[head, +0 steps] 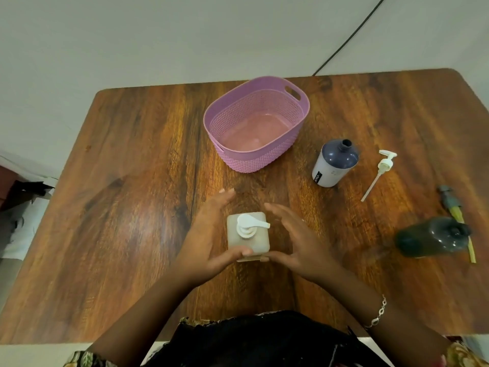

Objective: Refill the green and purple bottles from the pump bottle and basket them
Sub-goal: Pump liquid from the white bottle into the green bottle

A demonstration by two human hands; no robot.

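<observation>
wooden table (pixel 132 207) fills most of the frame; i see its far edge across the upper part, its near edge along the bottom, rounded far corners. the whole left half is bare wood, plenty of room there. the strip between basket and hands is open too.

purple basket (pixel 255 123), upper centre, stands empty, set back from the far edge.

green bottle (pixel 430 237) lies on its side at the right edge, blurred, cap off. purple bottle (pixel 334 162) stands uncapped right of the basket, apart from it.

pump bottle (pixel 248 235), frosted and square, stands upright at centre, nozzle pointing right.

left hand (pixel 209 239) and right hand (pixel 296 242) cup it from either side, fingers spread and extended, thumbs meeting the near face; palms look clear of the sides, i cannot tell if they touch.

white pump (pixel 381 170) lies loose right of the purple bottle. green pump (pixel 455 210) lies by the green bottle's neck.
</observation>
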